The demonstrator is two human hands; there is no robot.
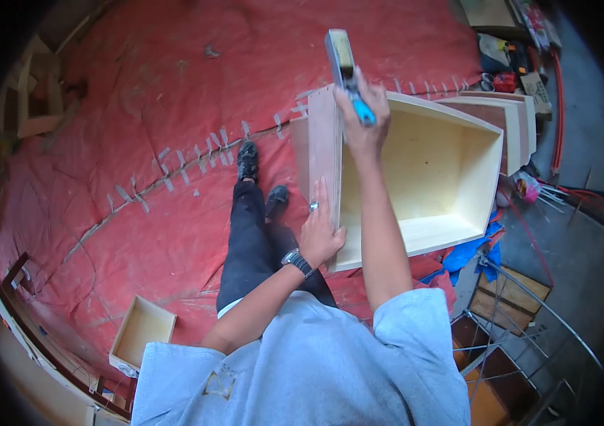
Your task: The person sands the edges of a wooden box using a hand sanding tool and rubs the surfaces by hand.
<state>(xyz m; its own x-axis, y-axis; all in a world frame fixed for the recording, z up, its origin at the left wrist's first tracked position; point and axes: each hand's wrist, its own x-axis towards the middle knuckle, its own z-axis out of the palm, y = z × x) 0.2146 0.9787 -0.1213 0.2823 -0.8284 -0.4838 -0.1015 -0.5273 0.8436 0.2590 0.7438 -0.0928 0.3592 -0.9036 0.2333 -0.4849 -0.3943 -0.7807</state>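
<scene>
An open wooden box (pixel 426 163) with a pale plywood inside stands tilted before me, its long edge board (pixel 327 163) facing up on the left. My left hand (pixel 322 228) lies on the near part of that board, fingers stretched out along it and thumb at the inner edge. My right hand (pixel 369 113) is closed around a blue-handled hand tool (pixel 340 53) at the far end of the same board. The tool has a long, narrow block with light sides and a wood-coloured middle; its exact kind and its underside are hidden.
Red sheeting (pixel 174 78) with taped seams covers the floor. Another wooden piece (pixel 522 135) stands behind the box. A small wooden tray (pixel 144 330) lies at lower left. On the right are a red hose (pixel 558 113) and a metal wire frame (pixel 529 284).
</scene>
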